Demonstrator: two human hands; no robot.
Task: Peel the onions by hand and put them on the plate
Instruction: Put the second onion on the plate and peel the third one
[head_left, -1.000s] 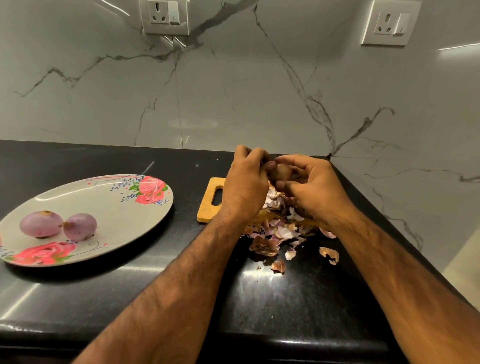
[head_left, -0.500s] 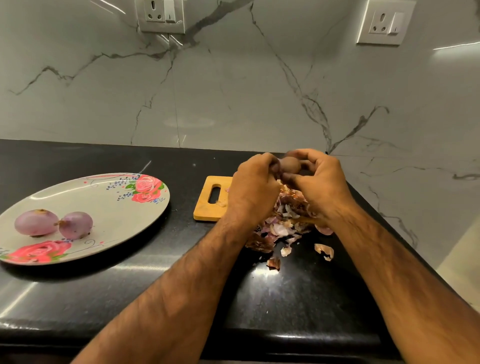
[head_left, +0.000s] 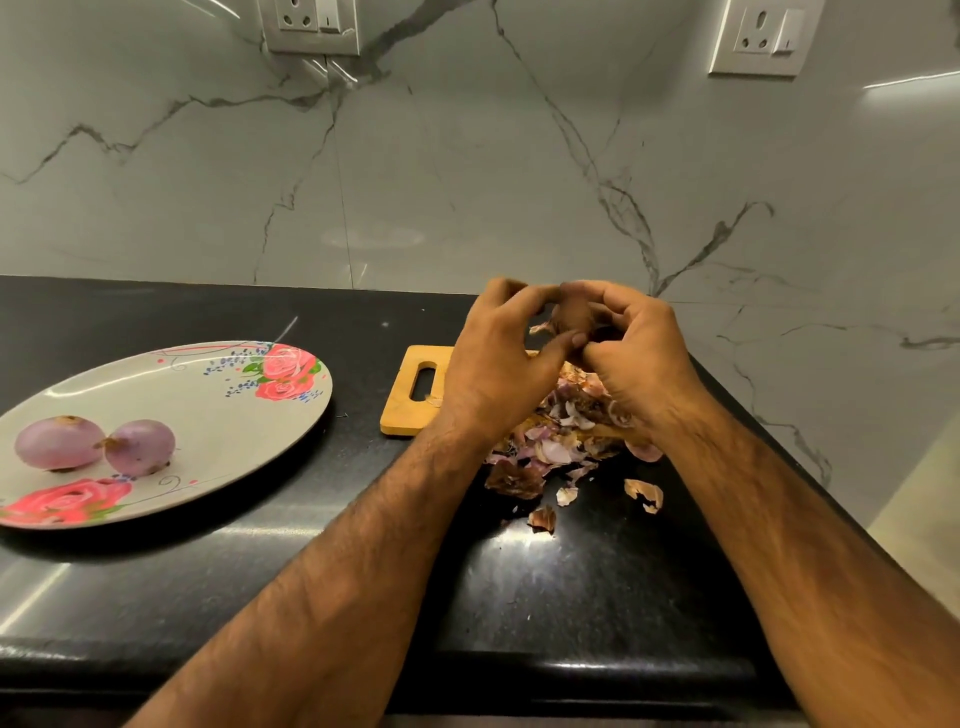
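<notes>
Grip: left hand and right hand both pinch 1 brown-skinned onion by curled fingertips, raised above the cutting board and peel heap; blur hides its long axis and heading. Step judged: stripping dry skin; next calls for tearing skin clear, then carrying it left to the plate, where 2 peeled onions lie touching, axes roughly left-right.

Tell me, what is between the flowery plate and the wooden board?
Nothing much. In the head view, only bare black counter lies between the plate and the wooden board, with a tiny speck or two on it.
</notes>
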